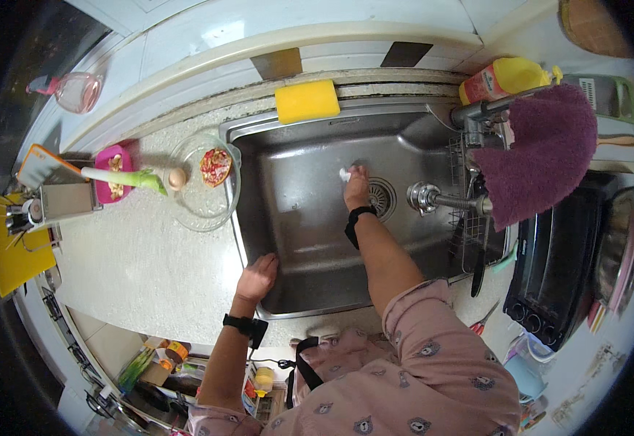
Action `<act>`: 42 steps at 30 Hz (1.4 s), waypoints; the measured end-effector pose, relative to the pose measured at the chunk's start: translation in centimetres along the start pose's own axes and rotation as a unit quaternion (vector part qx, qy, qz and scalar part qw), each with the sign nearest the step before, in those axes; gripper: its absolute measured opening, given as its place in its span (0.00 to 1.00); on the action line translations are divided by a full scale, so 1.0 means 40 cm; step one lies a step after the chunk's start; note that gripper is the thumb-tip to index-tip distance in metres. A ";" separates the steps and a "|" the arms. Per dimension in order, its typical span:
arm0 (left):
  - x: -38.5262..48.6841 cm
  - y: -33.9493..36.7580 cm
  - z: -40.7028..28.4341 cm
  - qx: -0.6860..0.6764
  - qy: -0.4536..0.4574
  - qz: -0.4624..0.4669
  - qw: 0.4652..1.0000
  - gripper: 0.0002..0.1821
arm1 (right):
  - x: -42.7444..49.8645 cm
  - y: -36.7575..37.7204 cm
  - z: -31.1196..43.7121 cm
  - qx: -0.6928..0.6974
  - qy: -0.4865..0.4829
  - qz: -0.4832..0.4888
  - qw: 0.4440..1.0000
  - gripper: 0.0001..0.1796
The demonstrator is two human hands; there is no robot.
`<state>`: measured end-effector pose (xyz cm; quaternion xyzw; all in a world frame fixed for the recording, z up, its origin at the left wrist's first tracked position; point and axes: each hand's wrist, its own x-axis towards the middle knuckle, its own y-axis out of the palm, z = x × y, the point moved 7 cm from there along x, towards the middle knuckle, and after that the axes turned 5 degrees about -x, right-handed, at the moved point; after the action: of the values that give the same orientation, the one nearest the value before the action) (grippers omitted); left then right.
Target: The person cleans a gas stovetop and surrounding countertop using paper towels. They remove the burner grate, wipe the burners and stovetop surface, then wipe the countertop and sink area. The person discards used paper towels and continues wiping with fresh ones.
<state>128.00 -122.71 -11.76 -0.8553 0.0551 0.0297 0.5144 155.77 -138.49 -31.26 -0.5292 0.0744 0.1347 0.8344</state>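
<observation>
Before me is a stainless steel sink (306,218). My right hand (357,188) reaches down into it, just left of the round drain strainer (381,199). A small white piece (344,174) shows at its fingertips, and I cannot tell what it is. Over the sink's left wall, near the front corner, is my left hand (258,277), fingers bent close together. Whether anything is inside those fingers is hidden. A faucet head (423,197) on a ribbed hose points into the sink from the right.
A yellow sponge (307,101) rests on the back rim. Left of the sink, a glass dish (203,215) holds a cut pomegranate (216,167) and an egg (177,179). A wire rack (459,218), purple cloth (546,158) and black toaster oven (559,245) stand on the right.
</observation>
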 end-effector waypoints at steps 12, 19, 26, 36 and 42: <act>0.003 0.012 0.003 0.018 -0.015 0.047 0.999 0.10 | 0.004 -0.608 0.300 0.466 -0.040 -0.392 0.792 0.14; 0.001 0.015 0.006 0.038 -0.012 0.037 0.999 0.09 | 0.138 -0.707 0.347 0.549 -0.003 -0.383 0.743 0.14; 0.004 0.014 0.001 0.037 -0.011 0.025 0.999 0.07 | 0.176 -0.657 0.392 0.421 -0.033 -0.463 0.779 0.12; 0.008 0.015 0.000 0.063 -0.016 0.052 0.996 0.05 | 0.202 -0.608 0.327 0.444 0.060 -0.447 0.775 0.14; 0.011 0.018 0.001 0.051 -0.017 0.052 0.997 0.06 | 0.227 -0.581 0.339 0.489 0.149 -0.453 0.730 0.10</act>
<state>128.33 -123.03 -12.45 -0.8231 0.0923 0.0676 0.5563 171.23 -134.28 -7.81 -0.0317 0.0044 -0.3952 0.9181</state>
